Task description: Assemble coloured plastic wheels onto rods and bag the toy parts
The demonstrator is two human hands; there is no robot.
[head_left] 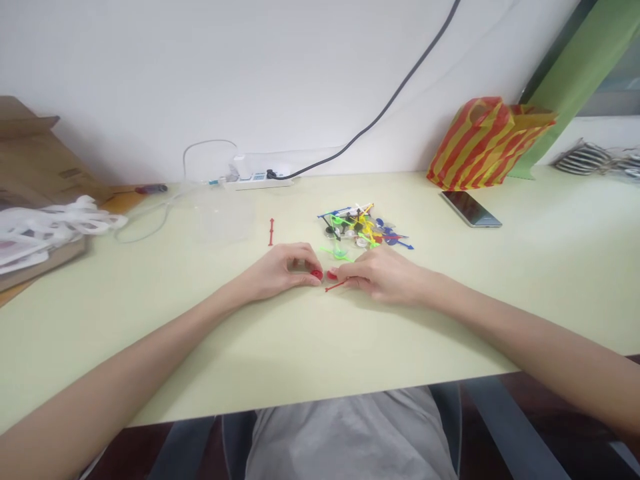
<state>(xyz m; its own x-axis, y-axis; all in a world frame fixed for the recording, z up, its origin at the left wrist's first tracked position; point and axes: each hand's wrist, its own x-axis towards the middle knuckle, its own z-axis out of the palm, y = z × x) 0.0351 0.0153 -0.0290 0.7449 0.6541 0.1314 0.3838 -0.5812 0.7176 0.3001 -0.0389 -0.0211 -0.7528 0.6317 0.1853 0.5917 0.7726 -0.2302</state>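
Note:
My left hand [287, 272] pinches a small red disc [316, 274] between thumb and fingertips, just above the table. Facing it, my right hand [383, 275] is closed with a second red round piece [331, 275] at its fingertips. A thin red arrow-shaped piece [336, 285] sticks out from under the right fingers; its far end is hidden by them. Beyond the right hand lies a pile of small plastic arrows and discs [357, 227] in blue, green, yellow, black and white. Another red arrow [271, 232] lies alone past the left hand.
A power strip [260, 181] with a black cable [370, 127] sits by the wall. At the right are a phone [471, 209] and a red-and-yellow striped bag [493, 143]. White straps [55, 223] and a cardboard box [45, 157] are at the left, near a clear plastic container [223, 217].

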